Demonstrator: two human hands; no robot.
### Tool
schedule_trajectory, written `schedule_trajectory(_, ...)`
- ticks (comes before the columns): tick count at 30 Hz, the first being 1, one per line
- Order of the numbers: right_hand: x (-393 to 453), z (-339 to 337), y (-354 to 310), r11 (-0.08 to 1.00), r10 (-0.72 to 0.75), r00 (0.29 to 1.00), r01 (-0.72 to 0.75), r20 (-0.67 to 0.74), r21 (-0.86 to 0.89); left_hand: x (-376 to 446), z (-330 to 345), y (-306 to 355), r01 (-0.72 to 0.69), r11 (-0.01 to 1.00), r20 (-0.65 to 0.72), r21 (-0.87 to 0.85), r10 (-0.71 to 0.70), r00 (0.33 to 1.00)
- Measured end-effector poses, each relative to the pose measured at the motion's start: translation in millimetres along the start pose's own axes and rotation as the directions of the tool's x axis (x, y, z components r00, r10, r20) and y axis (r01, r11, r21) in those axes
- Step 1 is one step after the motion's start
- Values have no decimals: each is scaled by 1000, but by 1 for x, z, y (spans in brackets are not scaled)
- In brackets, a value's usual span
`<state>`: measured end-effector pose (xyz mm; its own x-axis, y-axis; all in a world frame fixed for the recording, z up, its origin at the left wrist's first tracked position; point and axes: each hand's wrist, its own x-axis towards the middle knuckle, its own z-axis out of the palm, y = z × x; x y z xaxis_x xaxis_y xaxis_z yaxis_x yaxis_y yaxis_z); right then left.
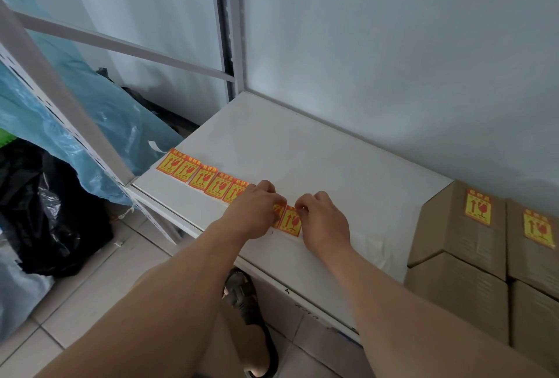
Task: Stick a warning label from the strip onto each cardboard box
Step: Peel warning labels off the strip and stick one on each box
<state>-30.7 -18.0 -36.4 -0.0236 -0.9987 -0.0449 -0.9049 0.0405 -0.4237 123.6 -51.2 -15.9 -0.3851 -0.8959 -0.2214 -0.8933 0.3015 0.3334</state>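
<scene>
1. Far left, off the work surface: blue plastic sheeting [99,111] and a black bag [51,211] on the floor behind a white rack upright [60,111]. Not part of the job.
2. Label strip [199,176] lies flat on the white table [317,159], running diagonally from the left edge toward the near edge. Laid out flat, probably so labels peel one at a time without curling.
3. Left hand [255,214] rests on the strip, fingers curled down onto it. Looks like it is pinning the strip so it won't lift during the peel. It hides a label or two beneath it.
4. End label [292,221] sits between the two hands, still flat on the strip (no lifted corner visible from here).
5. Right hand [325,220] has fingertips bunched at that label's top right corner, apparently pinching or picking at the edge to start the peel. Whether the edge is actually gripped, I cannot tell.
6. Far right: stacked cardboard boxes [453,256] at the table's end. Two upper boxes already carry labels on top. The lower ones show only side faces, so their status is unknown.
</scene>
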Motion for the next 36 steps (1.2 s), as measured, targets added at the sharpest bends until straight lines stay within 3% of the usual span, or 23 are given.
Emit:
schedule_trajectory(12, -4, -1, 6, 996, -87, 996, 87, -9, -10, 1, 2, -2, 1, 1000, 6, -9, -1, 1000)
schedule_trajectory(21, -11, -4, 13, 987, -112, 994, 111, 7, 112, 2, 2, -5, 3, 999, 17, -35, -2, 1000)
schedule_trajectory(29, -10, -5, 10, 989, -56, 996, 46, 70, 139, 2, 3, -5, 8, 1000, 19, -23, -7, 1000)
schedule_trajectory(36, -12, -4, 8, 988, -37, 999, 33, 25, 153, 1, 3, -4, 3, 999, 14, -34, -3, 1000)
